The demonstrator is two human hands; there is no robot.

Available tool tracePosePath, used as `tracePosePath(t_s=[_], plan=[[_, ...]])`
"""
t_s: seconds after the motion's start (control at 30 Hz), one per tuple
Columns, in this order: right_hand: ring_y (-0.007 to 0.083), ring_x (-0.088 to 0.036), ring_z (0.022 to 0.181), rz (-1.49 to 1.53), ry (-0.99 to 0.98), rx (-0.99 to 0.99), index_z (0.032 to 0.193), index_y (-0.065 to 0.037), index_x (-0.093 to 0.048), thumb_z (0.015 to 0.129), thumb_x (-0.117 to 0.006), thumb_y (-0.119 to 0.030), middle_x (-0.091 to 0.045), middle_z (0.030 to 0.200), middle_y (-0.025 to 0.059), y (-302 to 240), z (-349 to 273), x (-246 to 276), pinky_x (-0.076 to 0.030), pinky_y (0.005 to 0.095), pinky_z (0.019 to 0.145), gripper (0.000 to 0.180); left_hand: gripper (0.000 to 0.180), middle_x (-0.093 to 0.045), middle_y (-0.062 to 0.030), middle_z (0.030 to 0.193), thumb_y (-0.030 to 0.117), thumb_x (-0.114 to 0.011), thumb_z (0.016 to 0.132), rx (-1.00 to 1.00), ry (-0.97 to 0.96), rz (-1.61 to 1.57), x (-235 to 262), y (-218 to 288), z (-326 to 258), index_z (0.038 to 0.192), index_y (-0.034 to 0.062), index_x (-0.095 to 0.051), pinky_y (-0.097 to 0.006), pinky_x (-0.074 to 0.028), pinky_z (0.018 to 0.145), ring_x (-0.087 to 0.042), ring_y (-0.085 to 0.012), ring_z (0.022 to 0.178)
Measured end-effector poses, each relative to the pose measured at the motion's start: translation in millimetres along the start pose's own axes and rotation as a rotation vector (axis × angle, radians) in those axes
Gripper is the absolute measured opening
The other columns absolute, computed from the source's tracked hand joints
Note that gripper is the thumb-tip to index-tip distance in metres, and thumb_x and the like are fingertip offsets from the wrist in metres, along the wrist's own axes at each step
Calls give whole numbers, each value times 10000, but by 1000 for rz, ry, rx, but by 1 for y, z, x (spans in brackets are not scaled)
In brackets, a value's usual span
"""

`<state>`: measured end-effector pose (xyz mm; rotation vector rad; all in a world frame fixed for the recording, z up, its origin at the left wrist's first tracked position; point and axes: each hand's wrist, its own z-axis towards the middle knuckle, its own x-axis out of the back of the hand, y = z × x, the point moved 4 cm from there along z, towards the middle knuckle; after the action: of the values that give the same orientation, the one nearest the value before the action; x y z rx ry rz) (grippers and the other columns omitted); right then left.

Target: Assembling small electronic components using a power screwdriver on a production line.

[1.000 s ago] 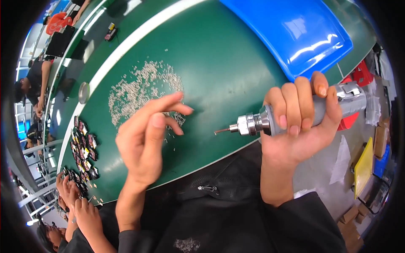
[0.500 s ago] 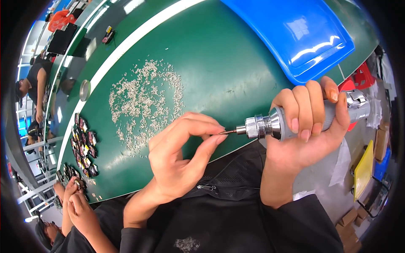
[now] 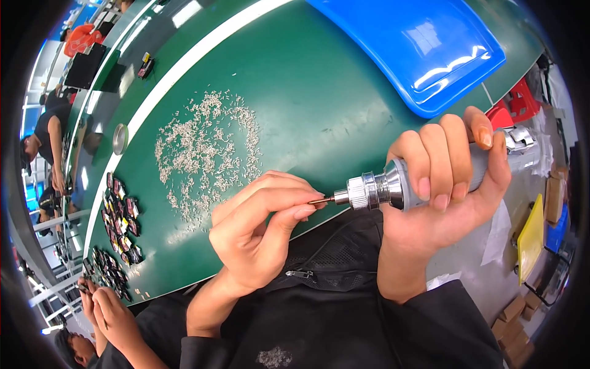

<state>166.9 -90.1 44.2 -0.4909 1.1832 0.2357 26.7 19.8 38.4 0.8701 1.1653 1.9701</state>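
Observation:
My right hand (image 3: 439,178) is wrapped round the grey body of an electric screwdriver (image 3: 369,189), which has a ridged silver collar and lies level, its tip toward the left. A thin copper-coloured bit (image 3: 324,200) sticks out of its nose. Thumb and index finger of my left hand (image 3: 261,224) pinch around the end of that bit; whether a small screw is between the fingertips is hidden. Just beyond my left hand, many tiny silvery screws (image 3: 212,147) lie spread over the green table (image 3: 307,111).
A blue plastic tray (image 3: 424,61) stands at the far right. To the left are a heap of small dark parts (image 3: 120,218) and a round metal dish (image 3: 120,139). Beside me at lower left, a co-worker's hands (image 3: 107,310) handle a small part. Red bins and boxes stand at right.
The view has shifted slightly. My left hand has drawn a little back along the bit, leftward, still pinching. My right hand keeps its hold on the screwdriver.

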Motion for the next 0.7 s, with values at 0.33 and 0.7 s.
tracePosePath(t_s=[0.33, 0.7], plan=[[93, -368, 414, -71, -36, -50, 877, -57, -500, 963, -442, -239, -388, 507, -20, -1, 1, 6, -356, 263, 473, 209, 198, -630, -144, 734, -87, -726, 657, -272, -77, 328, -4, 3, 6, 822, -75, -618, -338, -520, 609, -633, -282, 670], [85, -330, 412, 3, 147, -28, 876, -85, -456, 947, -423, -240, -348, 514, -23, 11, 4, 20, -360, 261, 475, 173, 394, -679, -136, 933, 18, -776, 692, -170, 187, 638, 81, 9, 41, 1055, -33, -633, -292, -510, 662, -638, -219, 788]])
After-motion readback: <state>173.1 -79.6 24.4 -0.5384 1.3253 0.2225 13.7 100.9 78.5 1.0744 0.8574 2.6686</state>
